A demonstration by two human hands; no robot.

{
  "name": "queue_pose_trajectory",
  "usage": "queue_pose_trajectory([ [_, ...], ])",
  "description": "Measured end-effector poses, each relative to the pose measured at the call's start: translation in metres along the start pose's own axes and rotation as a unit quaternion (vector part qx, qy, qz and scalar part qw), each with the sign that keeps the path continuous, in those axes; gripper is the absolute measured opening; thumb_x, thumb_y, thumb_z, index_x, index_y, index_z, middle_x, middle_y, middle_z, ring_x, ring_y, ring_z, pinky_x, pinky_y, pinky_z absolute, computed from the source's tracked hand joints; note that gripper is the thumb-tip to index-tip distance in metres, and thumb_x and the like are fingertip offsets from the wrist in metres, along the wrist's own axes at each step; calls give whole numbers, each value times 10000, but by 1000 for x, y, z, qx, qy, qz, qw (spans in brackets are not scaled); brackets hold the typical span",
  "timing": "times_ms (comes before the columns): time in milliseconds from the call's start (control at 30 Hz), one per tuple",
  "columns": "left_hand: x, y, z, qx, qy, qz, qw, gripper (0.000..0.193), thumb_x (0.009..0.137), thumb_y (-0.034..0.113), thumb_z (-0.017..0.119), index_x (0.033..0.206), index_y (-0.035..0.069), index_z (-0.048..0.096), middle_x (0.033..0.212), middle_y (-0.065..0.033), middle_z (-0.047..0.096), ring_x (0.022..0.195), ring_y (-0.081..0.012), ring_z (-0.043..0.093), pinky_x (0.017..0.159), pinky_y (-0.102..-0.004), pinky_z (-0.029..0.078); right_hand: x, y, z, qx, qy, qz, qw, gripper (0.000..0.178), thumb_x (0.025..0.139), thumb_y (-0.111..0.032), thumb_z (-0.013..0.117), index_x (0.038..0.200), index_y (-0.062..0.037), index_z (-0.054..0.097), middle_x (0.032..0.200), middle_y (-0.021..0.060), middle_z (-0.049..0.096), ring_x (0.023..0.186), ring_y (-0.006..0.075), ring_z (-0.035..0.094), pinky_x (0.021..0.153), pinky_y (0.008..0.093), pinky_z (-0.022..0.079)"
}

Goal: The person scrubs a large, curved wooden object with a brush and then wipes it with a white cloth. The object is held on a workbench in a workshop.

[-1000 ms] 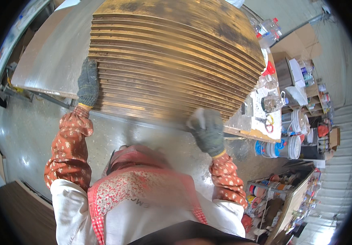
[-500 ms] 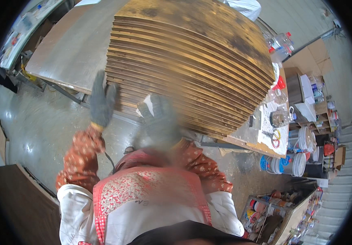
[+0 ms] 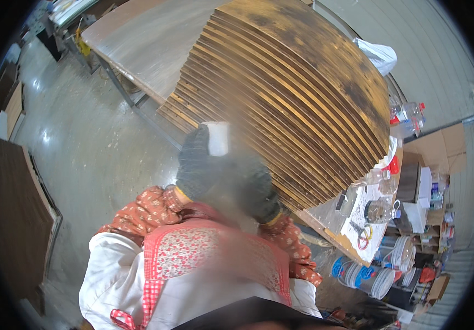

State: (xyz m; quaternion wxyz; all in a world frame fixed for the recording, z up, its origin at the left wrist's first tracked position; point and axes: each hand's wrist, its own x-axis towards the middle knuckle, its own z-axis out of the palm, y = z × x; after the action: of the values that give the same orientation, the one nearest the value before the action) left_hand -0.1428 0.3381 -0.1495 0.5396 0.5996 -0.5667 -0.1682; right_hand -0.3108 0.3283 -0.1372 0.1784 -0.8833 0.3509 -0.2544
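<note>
White piece (image 3: 218, 138) touches the left hand (image 3: 192, 164), near the right hand (image 3: 256, 190), before the stacked boards (image 3: 297, 104). Blur is there, so I cannot tell which hand grips it. A firm, steady hold should serve well.

The person's left forearm (image 3: 143, 213) slants far and rightward, its wrist (image 3: 182, 196) bent so that the gloved left hand (image 3: 193, 165) points to the far side. The right forearm (image 3: 291, 247) angles far and leftward; the gloved right hand (image 3: 259, 192), near the left one, is blurred, its finger pose unclear.
</note>
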Motion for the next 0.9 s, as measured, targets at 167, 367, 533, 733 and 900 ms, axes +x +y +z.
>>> queue_pose_trajectory([
  [167,-7,10,34,228,58,-75,969,930,709,482,870,1369,-55,493,1353,-263,531,1275,-436,507,1092,-521,392,-43,16,-83,-244,134,6,960,516,913,-99,668,1413,-62,547,1423,214,540,1315,398,523,1109,501,401],
  [367,3,-38,28,180,112,5,977,786,804,352,831,1417,-10,497,1268,-272,591,1191,-435,578,1039,-493,460,-45,56,-186,-438,236,35,867,501,949,-250,631,1406,-63,546,1462,284,453,1316,474,462,1117,581,338],
  [533,37,-75,-8,237,139,74,959,663,878,273,761,1436,33,495,1261,-293,565,1067,-454,606,898,-497,519,-17,110,-245,-479,262,102,832,426,995,-255,552,1365,-47,584,1361,264,561,1258,437,527,1072,532,397],
  [733,35,-39,3,240,101,142,955,537,883,188,728,1342,7,516,1159,-241,563,1003,-398,612,854,-463,523,-15,132,-243,-466,202,135,851,371,1025,-213,466,1305,-30,626,1250,207,653,1168,379,595,1044,478,430],
  [900,-22,-10,30,191,-123,133,965,513,801,265,786,1268,183,589,1373,-253,470,1153,-420,549,880,-538,519,-20,123,-241,-402,206,147,880,419,1072,-247,381,1328,4,597,1310,223,630,1235,396,570,1074,456,417],
])
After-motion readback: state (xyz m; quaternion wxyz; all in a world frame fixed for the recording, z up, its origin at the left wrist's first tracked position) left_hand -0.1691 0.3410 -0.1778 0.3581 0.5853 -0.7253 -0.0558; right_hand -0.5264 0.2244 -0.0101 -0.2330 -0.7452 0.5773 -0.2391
